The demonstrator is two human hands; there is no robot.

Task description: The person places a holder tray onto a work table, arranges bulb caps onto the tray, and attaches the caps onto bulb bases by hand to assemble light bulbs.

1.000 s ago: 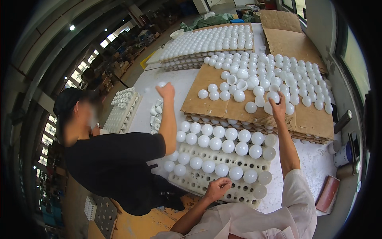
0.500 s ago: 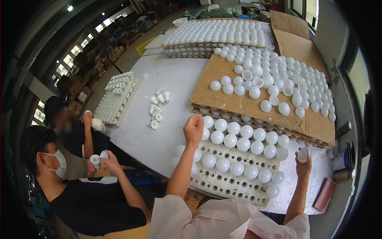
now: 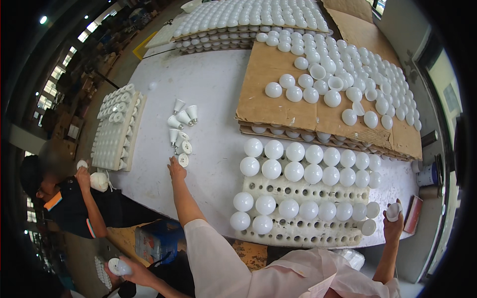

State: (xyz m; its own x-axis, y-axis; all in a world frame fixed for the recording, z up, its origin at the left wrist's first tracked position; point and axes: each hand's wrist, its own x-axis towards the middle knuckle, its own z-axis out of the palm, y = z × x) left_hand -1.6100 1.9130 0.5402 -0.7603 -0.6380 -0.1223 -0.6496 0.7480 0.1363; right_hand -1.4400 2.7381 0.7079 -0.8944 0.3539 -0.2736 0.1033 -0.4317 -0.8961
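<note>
My left hand [image 3: 177,170] reaches over the white table, fingers stretched out beside the nearest of several white LED bulb bases [image 3: 183,160]. These cone-shaped bases lie in a loose cluster. At the right side, my right hand [image 3: 393,227] is closed around a white bulb cover [image 3: 394,212], a hollow dome. Between my arms sits a pale tray with holes [image 3: 308,191], carrying rows of round white bulb covers [image 3: 312,174]. Two covers [image 3: 368,227] at its right end look translucent and tilted.
Cardboard sheets [image 3: 278,109] on stacked trays hold many loose covers. More stacked trays [image 3: 248,22] stand at the back. A rack of bulb bases [image 3: 112,131] is at the left. Co-workers' hands hold a bulb [image 3: 119,267] and a white piece [image 3: 82,164]. A wall borders the right.
My left hand has moved from the tray's far left corner leftward to the bulb bases. My right hand still holds the bulb cover. The view has shifted, and the nearer co-worker sits lower in it.
</note>
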